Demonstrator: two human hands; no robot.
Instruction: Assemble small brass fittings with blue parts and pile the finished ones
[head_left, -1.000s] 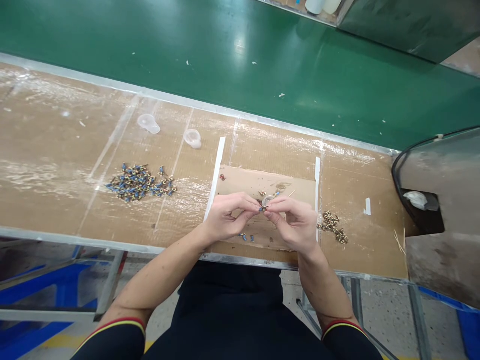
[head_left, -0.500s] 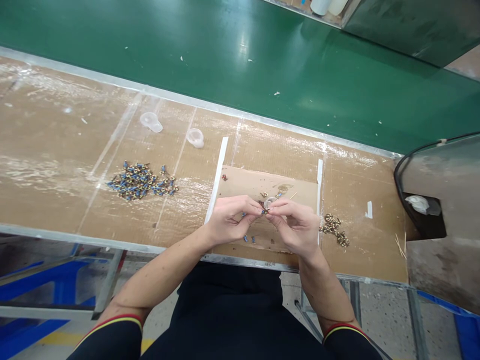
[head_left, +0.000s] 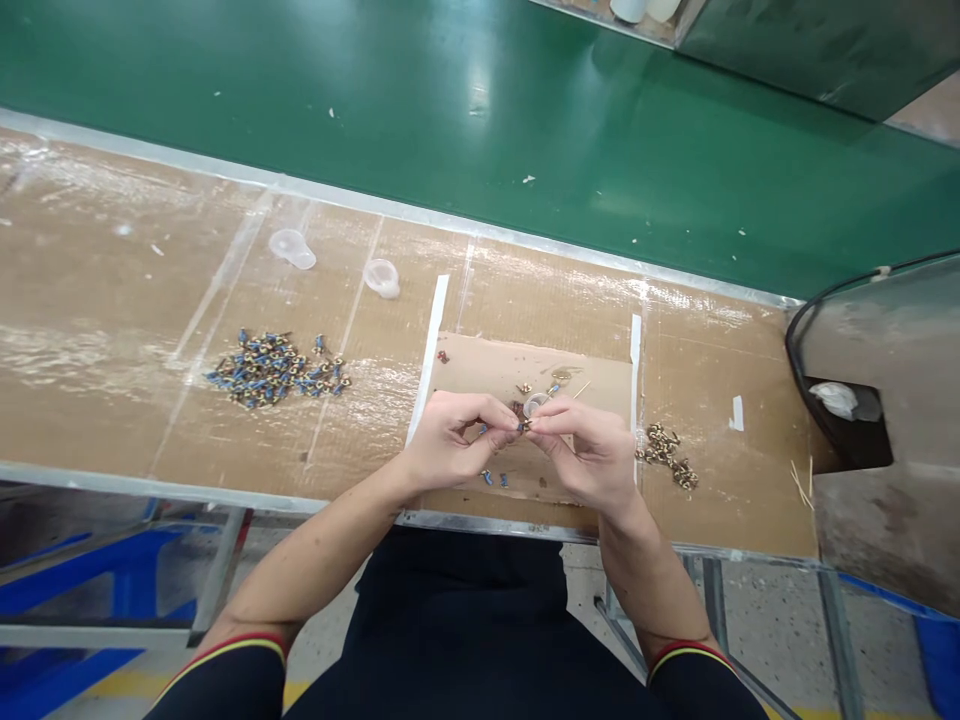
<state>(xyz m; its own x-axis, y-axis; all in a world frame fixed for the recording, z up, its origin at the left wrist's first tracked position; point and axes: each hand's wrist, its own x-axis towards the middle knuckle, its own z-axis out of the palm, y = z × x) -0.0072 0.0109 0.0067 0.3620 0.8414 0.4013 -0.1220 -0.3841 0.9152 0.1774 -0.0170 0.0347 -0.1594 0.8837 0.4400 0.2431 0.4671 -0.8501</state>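
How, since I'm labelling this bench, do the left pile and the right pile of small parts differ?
The left pile is larger and spreads wider; the right pile is smaller. The left pile shows plenty of blue among gold-coloured bits, while the right pile looks gold and dark, with no clear blue. Both are loose heaps of small parts on the brown bench top.
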